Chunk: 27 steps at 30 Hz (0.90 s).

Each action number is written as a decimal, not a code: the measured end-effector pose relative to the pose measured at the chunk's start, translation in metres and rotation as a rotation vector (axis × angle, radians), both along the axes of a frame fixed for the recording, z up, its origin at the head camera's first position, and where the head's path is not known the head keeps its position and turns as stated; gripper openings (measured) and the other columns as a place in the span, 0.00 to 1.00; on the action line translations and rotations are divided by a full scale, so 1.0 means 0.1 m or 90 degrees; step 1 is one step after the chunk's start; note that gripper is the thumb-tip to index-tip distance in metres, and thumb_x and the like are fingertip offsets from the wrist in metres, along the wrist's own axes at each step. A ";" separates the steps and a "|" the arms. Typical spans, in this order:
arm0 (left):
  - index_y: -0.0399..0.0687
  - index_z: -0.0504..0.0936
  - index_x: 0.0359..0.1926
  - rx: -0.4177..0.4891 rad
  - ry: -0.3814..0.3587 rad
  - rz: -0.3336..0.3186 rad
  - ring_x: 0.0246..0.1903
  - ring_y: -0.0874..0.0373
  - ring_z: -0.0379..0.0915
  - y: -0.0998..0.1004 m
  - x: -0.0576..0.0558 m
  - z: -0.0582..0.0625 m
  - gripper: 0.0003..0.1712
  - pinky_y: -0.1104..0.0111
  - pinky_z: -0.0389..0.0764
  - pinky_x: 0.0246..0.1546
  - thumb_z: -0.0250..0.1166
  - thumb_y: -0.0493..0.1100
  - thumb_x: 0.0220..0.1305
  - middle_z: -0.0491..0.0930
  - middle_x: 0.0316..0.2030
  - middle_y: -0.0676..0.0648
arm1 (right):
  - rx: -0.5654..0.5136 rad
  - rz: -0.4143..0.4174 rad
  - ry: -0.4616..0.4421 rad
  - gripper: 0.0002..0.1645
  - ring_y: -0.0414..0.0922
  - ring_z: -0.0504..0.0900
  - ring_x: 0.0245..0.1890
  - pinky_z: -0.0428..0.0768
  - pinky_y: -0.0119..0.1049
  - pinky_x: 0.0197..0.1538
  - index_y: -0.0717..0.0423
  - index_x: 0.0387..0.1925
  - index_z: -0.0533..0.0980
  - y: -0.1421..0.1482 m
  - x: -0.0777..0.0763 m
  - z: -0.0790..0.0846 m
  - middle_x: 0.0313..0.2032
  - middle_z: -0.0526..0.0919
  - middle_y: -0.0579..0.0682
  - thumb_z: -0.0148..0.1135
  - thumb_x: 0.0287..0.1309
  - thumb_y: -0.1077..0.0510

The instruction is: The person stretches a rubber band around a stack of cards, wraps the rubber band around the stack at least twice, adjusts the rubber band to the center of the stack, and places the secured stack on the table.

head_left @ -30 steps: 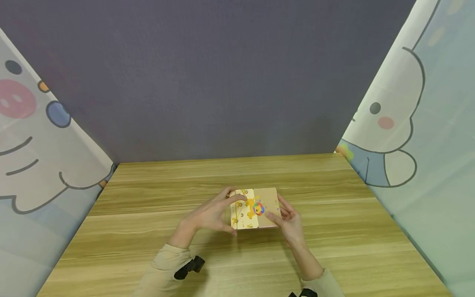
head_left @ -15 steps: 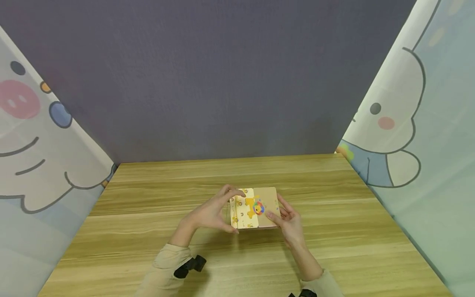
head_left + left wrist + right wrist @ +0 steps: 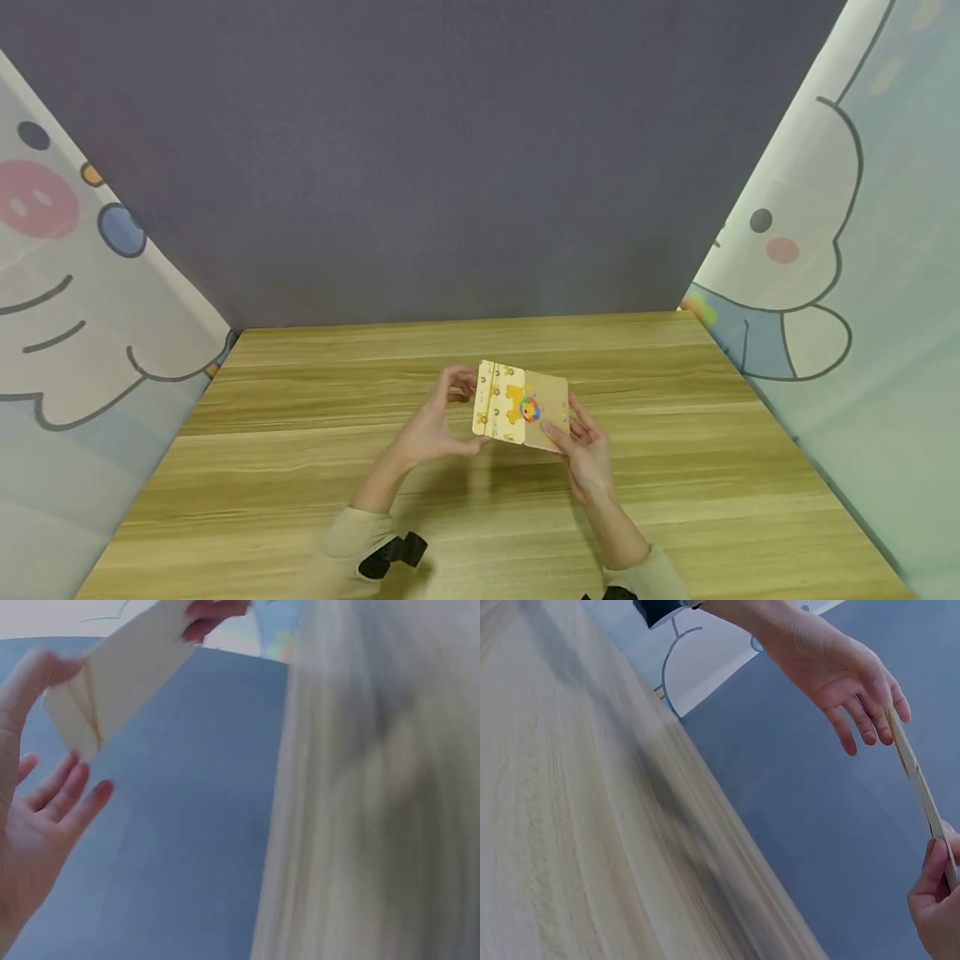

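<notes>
A small notebook (image 3: 543, 396) with a cream and tan cover and a printed lion is held above the table, its left end tilted up. My right hand (image 3: 588, 458) grips its right end, thumb on the cover and fingers beneath. A thin yellow elastic band (image 3: 92, 705) runs round the notebook near its left end, its strands forming a V on the underside. My left hand (image 3: 429, 427) is at that end with fingers spread and bent loosely. Its thumb is right at the near corner, while the other fingers stand apart from the notebook in the left wrist view.
The wood-grain table (image 3: 300, 392) lies below both hands. A dark grey panel (image 3: 450, 167) rises at its back edge, with cartoon-printed curtains (image 3: 795, 192) at either side. Black wrist mounts (image 3: 393, 554) sit over the beige sleeves.
The notebook's left end has swung up and away, tilting it. My left fingers have come off its cover, and a thin strand seen beside its left edge earlier no longer shows there.
</notes>
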<state>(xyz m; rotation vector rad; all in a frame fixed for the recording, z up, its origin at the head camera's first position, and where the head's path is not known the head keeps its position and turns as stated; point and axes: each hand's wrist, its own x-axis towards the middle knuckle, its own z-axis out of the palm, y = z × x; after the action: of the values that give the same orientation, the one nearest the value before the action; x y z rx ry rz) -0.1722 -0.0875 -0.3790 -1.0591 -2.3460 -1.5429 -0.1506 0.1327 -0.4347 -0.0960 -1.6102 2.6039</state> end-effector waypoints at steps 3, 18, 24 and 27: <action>0.31 0.56 0.53 0.043 0.028 0.047 0.42 0.41 0.66 0.06 0.11 0.05 0.44 0.54 0.73 0.44 0.72 0.26 0.34 0.66 0.42 0.33 | -0.021 -0.028 -0.009 0.42 0.46 0.80 0.39 0.76 0.37 0.42 0.61 0.65 0.51 -0.01 -0.01 0.03 0.44 0.76 0.56 0.53 0.50 0.78; 0.25 0.68 0.46 0.319 -0.123 0.215 0.28 0.54 0.75 0.35 0.29 -0.40 0.22 0.65 0.79 0.30 0.64 0.28 0.50 0.77 0.29 0.37 | -0.015 -0.059 0.020 0.41 0.46 0.80 0.40 0.77 0.37 0.42 0.58 0.63 0.56 0.00 -0.10 0.12 0.41 0.78 0.52 0.54 0.48 0.79; 0.32 0.73 0.42 0.461 -0.160 0.206 0.24 0.54 0.77 0.40 0.09 -1.00 0.14 0.67 0.80 0.25 0.61 0.36 0.56 0.79 0.27 0.41 | -0.007 -0.052 0.040 0.40 0.46 0.79 0.40 0.77 0.38 0.42 0.60 0.63 0.57 -0.01 -0.14 0.11 0.44 0.76 0.56 0.55 0.47 0.79; 0.36 0.76 0.39 0.488 -0.175 0.226 0.24 0.52 0.77 0.42 -0.06 -1.35 0.10 0.64 0.80 0.25 0.59 0.39 0.60 0.80 0.27 0.41 | 0.006 -0.052 0.078 0.41 0.46 0.80 0.40 0.77 0.37 0.42 0.61 0.63 0.56 -0.01 -0.16 0.07 0.43 0.76 0.57 0.59 0.46 0.76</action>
<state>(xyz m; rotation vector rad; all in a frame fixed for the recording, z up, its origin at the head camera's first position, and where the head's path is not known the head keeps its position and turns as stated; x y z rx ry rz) -0.1785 -0.0450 -0.5144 -0.2536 -1.6503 -2.2260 -0.1665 0.1317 -0.4276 -0.0015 -1.5443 2.4882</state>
